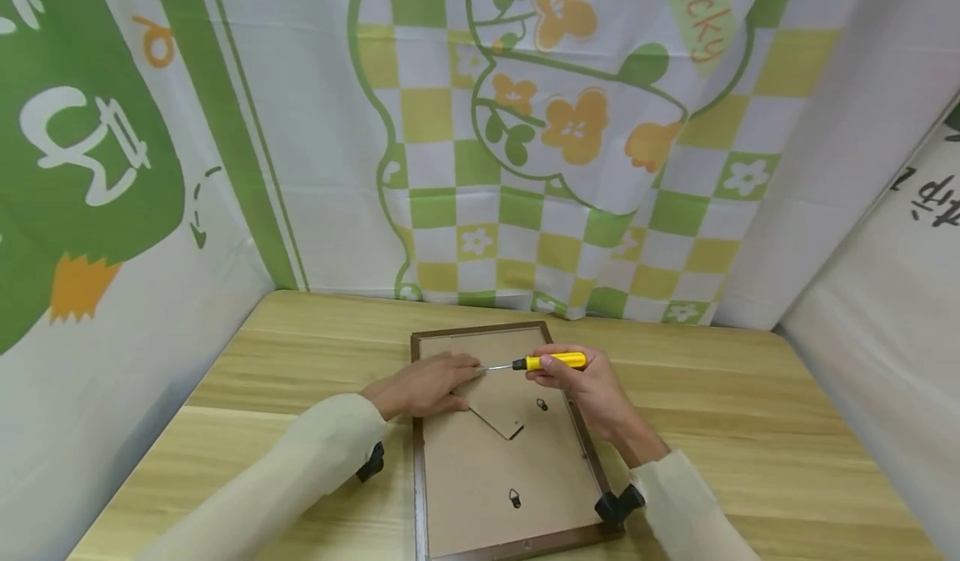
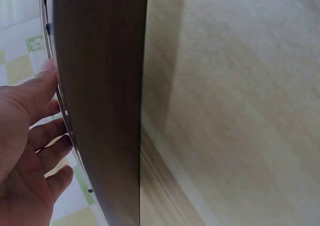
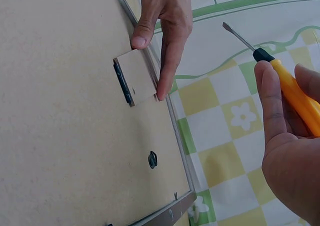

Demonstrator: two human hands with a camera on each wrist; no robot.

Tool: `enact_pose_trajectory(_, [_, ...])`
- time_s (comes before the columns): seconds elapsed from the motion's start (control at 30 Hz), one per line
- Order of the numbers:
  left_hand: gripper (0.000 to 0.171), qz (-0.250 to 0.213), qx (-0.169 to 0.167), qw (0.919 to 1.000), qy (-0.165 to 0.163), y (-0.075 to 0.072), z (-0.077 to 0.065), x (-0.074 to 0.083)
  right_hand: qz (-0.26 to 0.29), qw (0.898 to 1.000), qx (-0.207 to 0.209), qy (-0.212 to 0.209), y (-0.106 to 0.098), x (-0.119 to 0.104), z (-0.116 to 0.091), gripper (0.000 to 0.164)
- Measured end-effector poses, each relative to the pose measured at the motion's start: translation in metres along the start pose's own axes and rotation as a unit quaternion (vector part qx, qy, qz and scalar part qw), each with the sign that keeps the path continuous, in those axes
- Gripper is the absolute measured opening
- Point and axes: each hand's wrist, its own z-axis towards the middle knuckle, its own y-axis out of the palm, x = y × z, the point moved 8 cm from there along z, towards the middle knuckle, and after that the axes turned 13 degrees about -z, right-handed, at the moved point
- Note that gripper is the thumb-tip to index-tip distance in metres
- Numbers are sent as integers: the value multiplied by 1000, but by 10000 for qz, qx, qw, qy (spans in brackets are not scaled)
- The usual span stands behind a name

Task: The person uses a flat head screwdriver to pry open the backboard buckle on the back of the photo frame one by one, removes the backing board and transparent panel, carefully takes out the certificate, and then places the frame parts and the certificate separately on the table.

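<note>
A picture frame lies back up on the wooden table, with a brown rim and beige backing board. My left hand rests over its upper left part, fingers mostly straight, touching the stand flap, whose dark hinge faces the middle of the board. In the left wrist view this hand shows behind the frame's brown side. My right hand grips the yellow handle of a screwdriver above the board. Its metal shaft points left towards the left fingertips; the right wrist view shows its tip free.
Two small metal hangers, a lower one and an upper one, are fixed to the board. The wooden table extends to both sides. A printed, checked curtain hangs behind, with white printed cloth at the sides.
</note>
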Motion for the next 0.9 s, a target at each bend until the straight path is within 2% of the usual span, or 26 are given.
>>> enact_pose_trajectory(0.1, [56,29,-16,9999,123,1,2,0,-55,10000,5,-44,-1,-1,0,37])
enact_pose_trajectory(0.3, [52,156,174,9992,309,-1,4,2,-56,9998,-36,-169,0,-2,-1,38])
enact_pose_trajectory(0.53, [52,274,200,9992,224,-2,2,1,-53,9999,-76,-140,-1,-1,-1,42])
enact_pose_trajectory(0.9, [53,494,308,9981,195,-3,-10,8,27,10000,25,-49,-2,-1,-4,38])
